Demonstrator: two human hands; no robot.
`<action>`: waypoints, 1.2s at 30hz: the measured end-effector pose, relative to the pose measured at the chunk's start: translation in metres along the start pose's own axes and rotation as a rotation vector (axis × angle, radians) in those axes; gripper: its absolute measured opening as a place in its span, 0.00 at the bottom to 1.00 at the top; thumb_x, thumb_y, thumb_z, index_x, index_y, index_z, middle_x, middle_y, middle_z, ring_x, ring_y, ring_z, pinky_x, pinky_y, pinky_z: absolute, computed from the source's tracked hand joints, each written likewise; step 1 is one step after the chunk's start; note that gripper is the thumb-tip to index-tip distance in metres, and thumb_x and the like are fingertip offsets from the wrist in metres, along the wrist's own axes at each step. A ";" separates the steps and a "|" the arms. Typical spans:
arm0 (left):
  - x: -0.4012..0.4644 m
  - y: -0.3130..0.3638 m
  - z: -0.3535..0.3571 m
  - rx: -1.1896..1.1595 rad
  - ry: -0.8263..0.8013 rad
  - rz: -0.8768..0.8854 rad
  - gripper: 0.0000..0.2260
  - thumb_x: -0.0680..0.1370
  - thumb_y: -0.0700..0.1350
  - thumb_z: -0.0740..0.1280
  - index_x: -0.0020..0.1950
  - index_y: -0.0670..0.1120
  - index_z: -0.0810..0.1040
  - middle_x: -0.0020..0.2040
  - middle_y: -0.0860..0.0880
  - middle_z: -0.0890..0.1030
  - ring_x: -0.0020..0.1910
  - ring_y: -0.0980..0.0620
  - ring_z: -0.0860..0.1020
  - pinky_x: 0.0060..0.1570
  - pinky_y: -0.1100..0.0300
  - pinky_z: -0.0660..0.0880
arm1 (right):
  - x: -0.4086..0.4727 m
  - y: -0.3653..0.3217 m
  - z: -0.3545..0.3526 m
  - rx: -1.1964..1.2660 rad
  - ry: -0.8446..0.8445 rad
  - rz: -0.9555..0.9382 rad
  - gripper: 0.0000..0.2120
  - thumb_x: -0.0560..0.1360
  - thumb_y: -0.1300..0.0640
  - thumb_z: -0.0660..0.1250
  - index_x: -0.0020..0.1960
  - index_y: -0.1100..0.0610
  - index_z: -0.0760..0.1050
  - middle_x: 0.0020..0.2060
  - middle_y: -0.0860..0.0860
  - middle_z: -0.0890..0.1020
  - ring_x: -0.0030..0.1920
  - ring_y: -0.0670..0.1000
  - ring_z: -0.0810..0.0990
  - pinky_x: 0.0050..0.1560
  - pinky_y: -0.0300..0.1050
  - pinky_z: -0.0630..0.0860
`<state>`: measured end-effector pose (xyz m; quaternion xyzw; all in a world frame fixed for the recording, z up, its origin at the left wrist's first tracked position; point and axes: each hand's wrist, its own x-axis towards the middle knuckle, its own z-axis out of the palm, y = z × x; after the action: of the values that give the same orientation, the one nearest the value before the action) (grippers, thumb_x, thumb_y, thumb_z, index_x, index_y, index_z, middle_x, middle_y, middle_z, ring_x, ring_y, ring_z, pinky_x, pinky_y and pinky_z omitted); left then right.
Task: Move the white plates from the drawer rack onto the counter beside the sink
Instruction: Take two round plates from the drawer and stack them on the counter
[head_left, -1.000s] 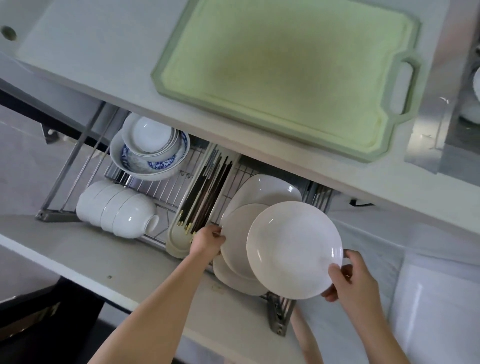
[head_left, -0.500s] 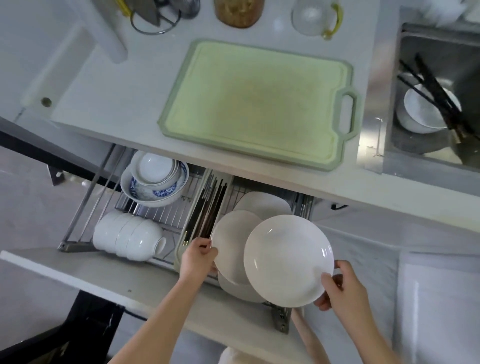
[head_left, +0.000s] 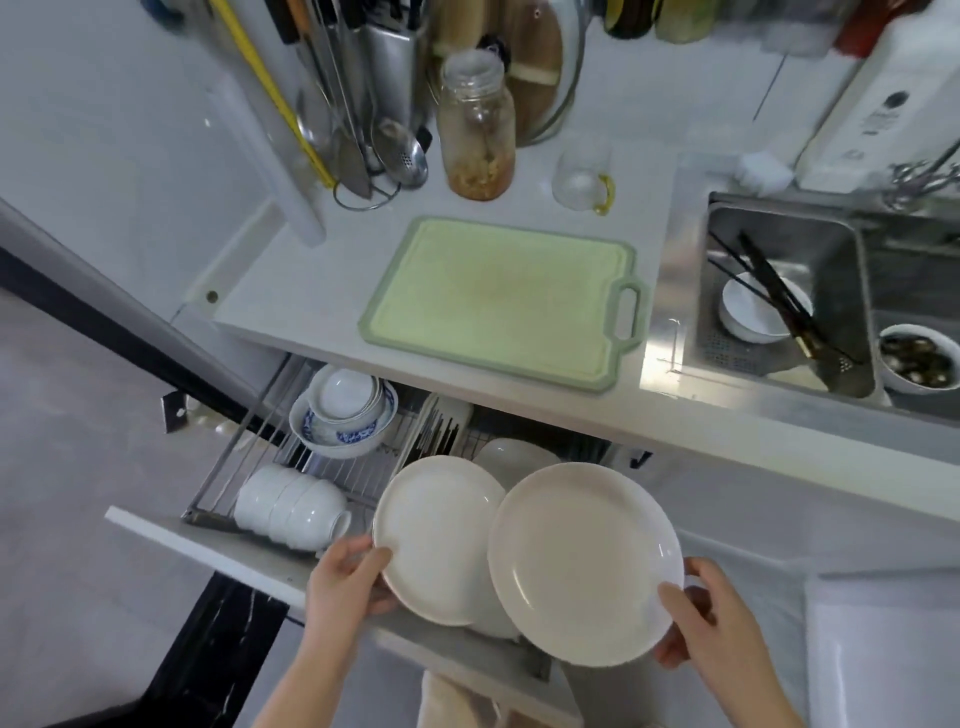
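Plates, two round white glazed ones, held face up over the pulled-out wire drawer rack (head_left: 291, 467): the smaller plate (head_left: 436, 540) in my left hand (head_left: 345, 582), the larger plate (head_left: 582, 561) in my right hand (head_left: 711, 618). Each hand pinches its plate at the near rim only, thumb on top, fingers curled beneath. The plates' inner rims overlap, the larger one lying above; whether they touch I cannot tell. More white plates (head_left: 514, 457) stand behind them in the rack. To the left of the plates lie stacked white bowls (head_left: 291, 506) and a blue-patterned bowl (head_left: 343, 415).

Risks, as I judge them: a one-edge pinch on smooth glaze may slip if a plate tilts; the overlapping rims may knock and chip as I lift; a far rim may strike the white counter edge (head_left: 519, 405) overhead. The pale green cutting board (head_left: 498, 296) takes much of the counter beside the steel sink (head_left: 779, 312), so landing room looks tight.
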<state>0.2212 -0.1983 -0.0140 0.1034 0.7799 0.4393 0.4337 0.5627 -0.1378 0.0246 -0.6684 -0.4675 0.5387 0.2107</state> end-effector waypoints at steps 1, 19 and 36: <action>-0.012 0.002 0.003 -0.024 -0.003 0.013 0.07 0.72 0.37 0.71 0.49 0.42 0.78 0.42 0.42 0.82 0.30 0.51 0.83 0.28 0.58 0.79 | -0.006 0.001 -0.009 0.021 0.016 -0.012 0.08 0.76 0.63 0.64 0.46 0.51 0.72 0.24 0.57 0.81 0.22 0.58 0.80 0.25 0.47 0.76; -0.198 0.052 0.163 -0.273 -0.228 0.190 0.05 0.74 0.38 0.68 0.49 0.40 0.78 0.41 0.41 0.82 0.37 0.45 0.82 0.28 0.59 0.79 | -0.090 0.026 -0.198 0.381 0.390 -0.214 0.06 0.75 0.64 0.63 0.45 0.53 0.71 0.23 0.54 0.81 0.22 0.54 0.80 0.25 0.47 0.78; -0.244 0.117 0.367 -0.060 -0.725 0.237 0.04 0.75 0.38 0.67 0.47 0.38 0.76 0.40 0.39 0.82 0.36 0.43 0.81 0.28 0.58 0.80 | -0.099 0.043 -0.336 0.648 0.907 -0.148 0.05 0.75 0.63 0.62 0.46 0.55 0.70 0.23 0.59 0.81 0.24 0.57 0.81 0.28 0.46 0.78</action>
<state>0.6238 -0.0428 0.1328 0.3288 0.5453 0.4441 0.6303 0.8899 -0.1678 0.1541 -0.6995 -0.1864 0.2972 0.6226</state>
